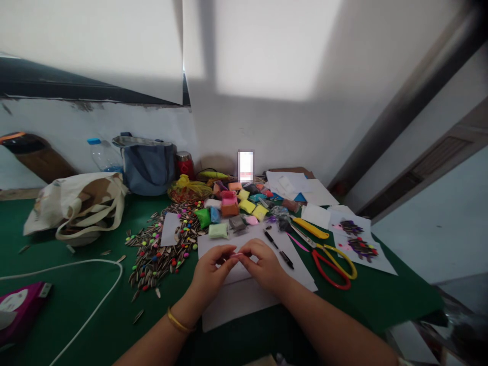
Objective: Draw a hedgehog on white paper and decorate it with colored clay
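My left hand (pixel 212 270) and my right hand (pixel 263 264) meet over white paper sheets (pixel 224 310). Between their fingertips is a small pink piece of modelling clay (pixel 237 255), pinched from both sides and mostly covered by the fingers. A black pen (pixel 285 259) lies on the paper beside my right hand, its cap (pixel 269 237) just beyond. Several small packets of coloured clay, such as a pale green one (pixel 218 231) and a yellow one (pixel 260 212), are heaped behind the hands. Left of my left hand spreads a pile of sunflower seeds (pixel 152 267) mixed with coloured pompoms.
Scissors (pixel 318 253) and a yellow utility knife (pixel 310 228) lie to the right, near paper bearing seed-and-pompom figures (pixel 360 247). A phone (pixel 246 166) stands against the wall. Bags (pixel 148 168), a bottle (pixel 101 155) and a white cable (pixel 102 284) occupy the left.
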A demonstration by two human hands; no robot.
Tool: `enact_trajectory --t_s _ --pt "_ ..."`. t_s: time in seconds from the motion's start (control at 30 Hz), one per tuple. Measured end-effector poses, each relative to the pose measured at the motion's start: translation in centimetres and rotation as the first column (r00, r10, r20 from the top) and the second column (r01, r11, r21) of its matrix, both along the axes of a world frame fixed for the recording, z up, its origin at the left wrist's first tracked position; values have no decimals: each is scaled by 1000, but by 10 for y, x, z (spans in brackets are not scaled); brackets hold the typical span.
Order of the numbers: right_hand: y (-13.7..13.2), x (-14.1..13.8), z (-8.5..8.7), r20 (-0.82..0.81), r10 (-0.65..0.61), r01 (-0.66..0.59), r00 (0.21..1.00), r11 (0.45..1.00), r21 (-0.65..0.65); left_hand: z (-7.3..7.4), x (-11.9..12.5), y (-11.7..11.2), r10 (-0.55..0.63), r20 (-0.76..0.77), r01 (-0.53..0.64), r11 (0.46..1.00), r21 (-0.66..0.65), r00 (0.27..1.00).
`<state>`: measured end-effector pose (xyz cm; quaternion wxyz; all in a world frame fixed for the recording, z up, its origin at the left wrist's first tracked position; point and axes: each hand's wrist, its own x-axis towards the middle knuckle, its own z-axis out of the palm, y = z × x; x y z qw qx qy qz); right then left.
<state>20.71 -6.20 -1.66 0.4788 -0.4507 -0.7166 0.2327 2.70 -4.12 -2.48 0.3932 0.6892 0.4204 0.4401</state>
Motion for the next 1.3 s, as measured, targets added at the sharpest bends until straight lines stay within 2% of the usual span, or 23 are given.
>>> enact_trajectory --t_s 0.17,0.33,0.47,0.6,0.73,0.93,1.17,1.3 --pt "-1 1 1 24 30 -30 999 1000 2 4 -1 0 -11 -82 20 995 98 997" --pt "0 2 -1 54 2 -2 999 1000 2 5 0 0 23 -110 -11 994 112 994" --pt "1 1 -2 52 6 -7 999 1000 5 2 0 0 -5 -91 14 995 97 996" --pt "0 0 0 55 27 -28 998 1000 8 -1 0 0 13 -92 -6 997 76 996" --pt "0 1 0 67 23 -22 998 1000 -16 0 0 1 26 -99 -24 999 30 995" --pt "3 3 -4 33 8 -7 999 1000 -29 1 2 1 -15 -45 14 999 -38 999" --pt "3 2 -4 19 28 -27 999 999 -43 -2 4 1 23 -47 -26 997 -73 999" --pt "3 1 -5 22 -1 2 1000 999 -42 -3 3 1 -14 -16 12 994 -110 1000"
